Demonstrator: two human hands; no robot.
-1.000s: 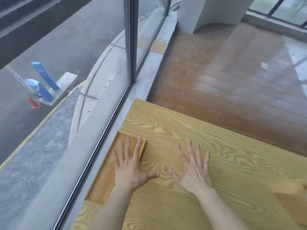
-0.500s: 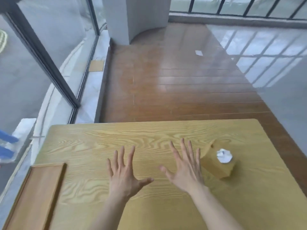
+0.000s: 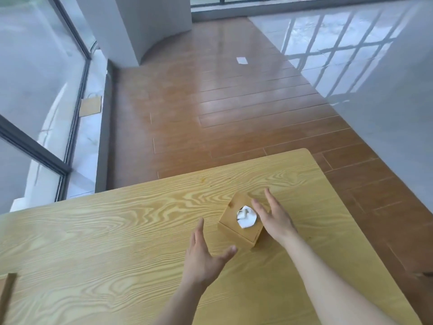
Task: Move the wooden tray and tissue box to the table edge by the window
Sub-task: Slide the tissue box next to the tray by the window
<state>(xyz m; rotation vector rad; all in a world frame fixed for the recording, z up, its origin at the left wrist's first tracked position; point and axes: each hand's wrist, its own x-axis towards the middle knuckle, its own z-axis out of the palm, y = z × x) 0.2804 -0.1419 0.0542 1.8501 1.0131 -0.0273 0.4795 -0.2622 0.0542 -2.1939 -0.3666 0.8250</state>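
Note:
A small wooden tissue box (image 3: 234, 227) with a white tissue (image 3: 246, 216) poking from its top stands on the light wooden table (image 3: 105, 235), right of centre. My right hand (image 3: 274, 219) is open against the box's right side, fingers stretched out. My left hand (image 3: 203, 256) is open just left of the box, a small gap away, thumb pointing toward it. Only a corner of the wooden tray (image 3: 7, 292) shows at the far left edge of the table, on the window side.
A floor-to-ceiling window (image 3: 35, 102) with dark frames runs along the left. Beyond the table lies a brown plank floor (image 3: 222, 102) with a white pillar (image 3: 145, 26) at the back. A flat cardboard piece (image 3: 91, 106) lies on the sill.
My view has swung right, away from the tray by the window. Both hands left the tray and moved right to either side of the tissue box.

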